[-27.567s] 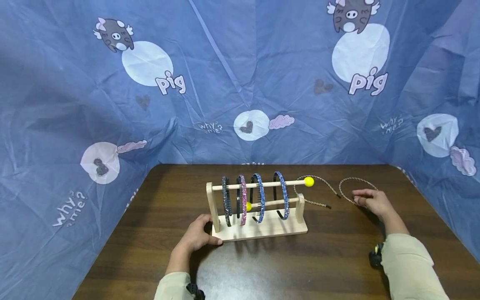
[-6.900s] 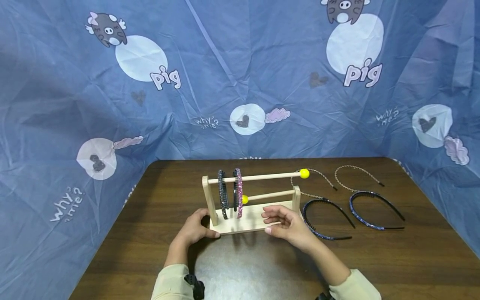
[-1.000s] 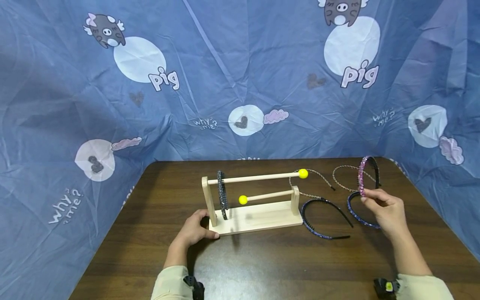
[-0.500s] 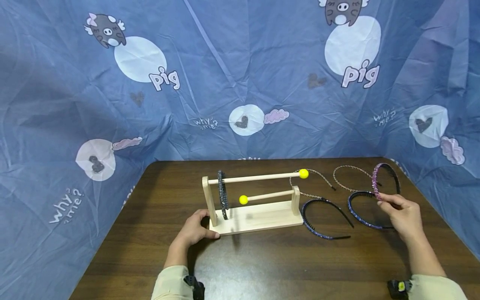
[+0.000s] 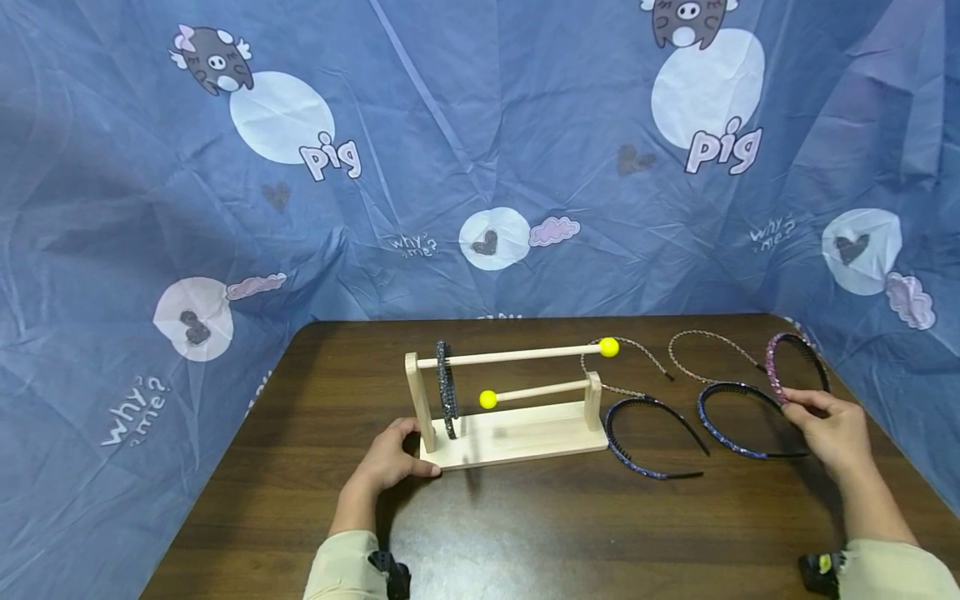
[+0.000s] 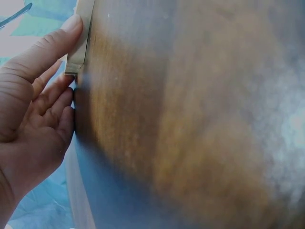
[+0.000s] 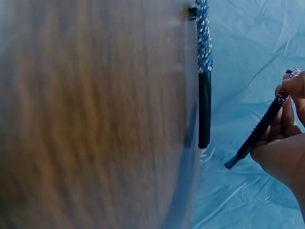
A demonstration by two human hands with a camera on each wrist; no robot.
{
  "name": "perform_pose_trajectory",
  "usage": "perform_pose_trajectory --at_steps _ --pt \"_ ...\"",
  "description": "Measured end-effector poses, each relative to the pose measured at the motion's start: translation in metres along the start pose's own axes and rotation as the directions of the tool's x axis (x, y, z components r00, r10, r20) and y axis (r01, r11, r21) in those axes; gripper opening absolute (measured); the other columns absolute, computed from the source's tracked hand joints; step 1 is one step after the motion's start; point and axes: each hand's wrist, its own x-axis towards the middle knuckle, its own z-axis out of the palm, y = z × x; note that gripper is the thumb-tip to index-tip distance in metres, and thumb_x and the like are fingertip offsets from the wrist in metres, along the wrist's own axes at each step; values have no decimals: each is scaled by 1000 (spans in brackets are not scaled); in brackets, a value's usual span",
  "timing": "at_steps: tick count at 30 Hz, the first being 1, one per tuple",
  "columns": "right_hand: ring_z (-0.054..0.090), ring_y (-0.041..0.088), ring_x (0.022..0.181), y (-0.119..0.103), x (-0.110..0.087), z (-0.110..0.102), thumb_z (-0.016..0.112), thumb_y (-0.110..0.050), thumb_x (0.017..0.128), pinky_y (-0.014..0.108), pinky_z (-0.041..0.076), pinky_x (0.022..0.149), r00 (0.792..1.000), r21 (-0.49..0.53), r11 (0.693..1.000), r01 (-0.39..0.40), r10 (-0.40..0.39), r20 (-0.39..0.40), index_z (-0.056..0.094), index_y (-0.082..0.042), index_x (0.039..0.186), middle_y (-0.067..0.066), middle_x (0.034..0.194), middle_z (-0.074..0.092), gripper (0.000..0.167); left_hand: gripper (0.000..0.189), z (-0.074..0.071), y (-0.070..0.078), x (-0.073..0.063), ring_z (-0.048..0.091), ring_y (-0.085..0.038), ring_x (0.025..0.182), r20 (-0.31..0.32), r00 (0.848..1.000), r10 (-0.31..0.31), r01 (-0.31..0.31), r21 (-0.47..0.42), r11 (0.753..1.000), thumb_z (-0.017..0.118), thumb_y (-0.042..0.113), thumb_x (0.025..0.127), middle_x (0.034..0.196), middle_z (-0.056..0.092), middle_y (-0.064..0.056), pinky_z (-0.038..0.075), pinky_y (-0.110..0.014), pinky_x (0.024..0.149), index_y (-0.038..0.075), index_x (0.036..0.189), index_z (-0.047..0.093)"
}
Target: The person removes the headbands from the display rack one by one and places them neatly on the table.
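My left hand (image 5: 386,457) holds the left end of a wooden headband stand (image 5: 517,440), thumb along the front edge of its base. In the left wrist view the thumb and fingers meet the base's corner. A dark glittery headband (image 5: 447,387) hangs on the stand's upper rod, near the left post. At the far right, my right hand (image 5: 832,432) pinches a pink glittery headband (image 5: 772,371) between thumb and fingers. It is raised and tilted, beside a blue glittery headband (image 5: 718,435) lying on the table. The right wrist view shows the pink headband's black toothed end (image 7: 259,129).
Another blue headband (image 5: 622,456) lies just right of the stand. Two thin braided headbands, one at the back (image 5: 705,332) and one partly behind the stand (image 5: 645,347), lie on the brown table (image 5: 525,533). Blue printed cloth (image 5: 420,167) surrounds the table's back and sides.
The pink headband has left the stand's rod; over the last second my right hand has carried it rightward and lower. Earlier, both blue headbands left the rod for the table. My left hand stays put.
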Motion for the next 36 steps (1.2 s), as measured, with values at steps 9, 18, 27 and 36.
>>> perform_pose_trajectory --at_steps 9,18,27,36 --pt "41 -15 79 -6 5 -18 64 -10 84 10 32 64 996 -126 992 -31 40 73 75 -19 90 -41 78 48 15 53 1 0 0 50 -31 110 -2 1000 2 -2 -5 1000 90 13 51 113 58 -10 34 -46 98 8 96 63" --pt "46 -1 87 9 10 -26 63 -17 86 15 33 66 991 -232 972 -43 70 112 73 -11 95 -28 87 49 15 53 1 1 0 50 -31 110 2 1000 -7 7 4 1000 91 13 51 114 57 -10 34 -46 98 8 96 63" --pt "38 -12 76 21 17 -27 64 -11 83 16 35 59 988 -212 977 -8 41 149 74 -13 88 -36 81 47 12 53 0 1 1 50 -30 111 2 1000 -9 9 6 1000 91 13 51 114 57 -10 34 -46 98 8 96 63" --pt "56 17 87 33 26 -24 64 -8 84 21 35 64 968 -344 936 74 15 250 65 8 102 10 95 67 24 51 -1 3 -1 50 -31 111 0 1000 1 -1 5 1000 91 13 51 114 57 -11 34 -46 98 9 94 63"
